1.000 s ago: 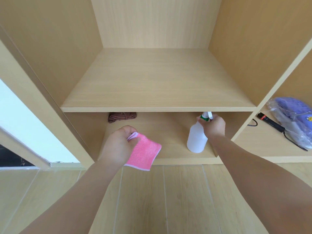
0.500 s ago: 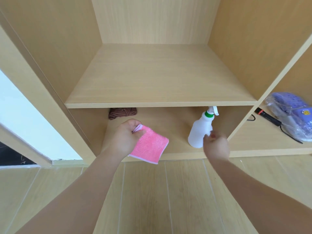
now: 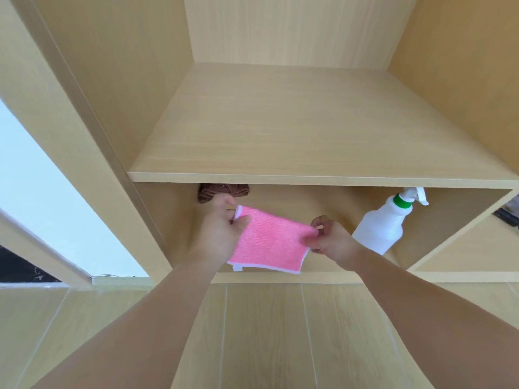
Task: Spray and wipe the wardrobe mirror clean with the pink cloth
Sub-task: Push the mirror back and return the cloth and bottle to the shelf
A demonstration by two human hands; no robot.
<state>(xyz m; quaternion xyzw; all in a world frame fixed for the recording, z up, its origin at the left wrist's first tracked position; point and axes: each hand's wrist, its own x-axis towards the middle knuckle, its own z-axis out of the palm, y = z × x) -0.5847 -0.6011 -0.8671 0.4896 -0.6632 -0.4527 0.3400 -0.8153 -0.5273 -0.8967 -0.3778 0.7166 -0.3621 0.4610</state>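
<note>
A light wood wardrobe (image 3: 280,37) is seen open, one bare shelf (image 3: 295,130) lit evenly by daylight. Pale wood-look floor tiles (image 3: 266,332) are laid below; a bright white panel (image 3: 42,192) is framed at far left.

A home, by the look of it, most likely a bedroom or dressing corner. The view sits right in front of a built-in wardrobe (image 3: 280,122) in pale wood laminate, open-fronted, with a deep shelf (image 3: 295,176) across the middle and a low compartment beneath. Household bits are tucked in there: a white spray bottle (image 3: 384,220) with a green collar standing at the right, a crumpled brown cloth (image 3: 222,192) at the back. Underfoot, wood-look floor planks (image 3: 266,332) run up to the cabinet base. At the left, an angled wardrobe door (image 3: 50,175) shows a bright panel.
</note>
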